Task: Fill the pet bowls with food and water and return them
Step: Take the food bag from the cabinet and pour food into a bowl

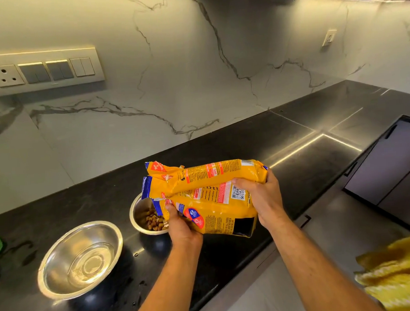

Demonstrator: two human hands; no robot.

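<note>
spill risk first: i've got the food bag [208, 198] tipped on its side over the small bowl [147, 217], torn mouth aimed down-left. left hand [182, 224] pinches the bag near the opening, right hand [263, 199] is curled round the rear end, lifting it. the bag hides much of the bowl rim, so i can't judge the fill level well; kibble [152, 221] could overshoot or pile past the rim if i tip more. the mouth looks wide and ragged vs a small bowl, so pieces may scatter onto the bench [222, 145]. the bench looks wet around the big bowl [81, 259], so stray kibble may go soggy. my left wrist sits just beside the small bowl and could nudge it. the big bowl holds clear water, prob ok unless bumped.

counts: 2 steel bowls (1 w/ kibble, 1 w/ water), 1 bag, 2 hands. both bowls sit on the bench, not returned yet.
</note>
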